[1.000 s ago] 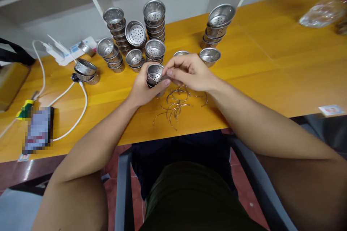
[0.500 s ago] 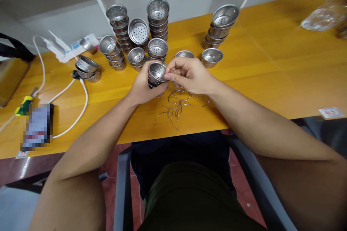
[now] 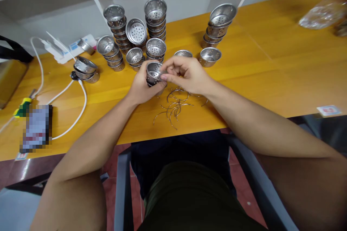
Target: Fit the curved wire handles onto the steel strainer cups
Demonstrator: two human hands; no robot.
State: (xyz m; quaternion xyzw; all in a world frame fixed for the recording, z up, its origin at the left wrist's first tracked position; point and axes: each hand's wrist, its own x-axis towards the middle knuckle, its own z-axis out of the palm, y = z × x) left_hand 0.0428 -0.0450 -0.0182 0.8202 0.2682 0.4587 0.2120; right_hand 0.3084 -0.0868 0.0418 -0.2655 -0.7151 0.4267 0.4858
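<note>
Since the earlier frame, both hands have edged a little to the left with the strainer cup [image 3: 152, 72]. In the head view, the left hand [image 3: 141, 88] is wrapped closed around the cup, just above the table [image 3: 271, 65]. The right hand [image 3: 187, 75] pinches its fingertips together at the cup's rim; what they nip is hidden. Bent wire handles [image 3: 175, 106] lie just below, and stacked cups [image 3: 155, 18] stand behind.
</note>
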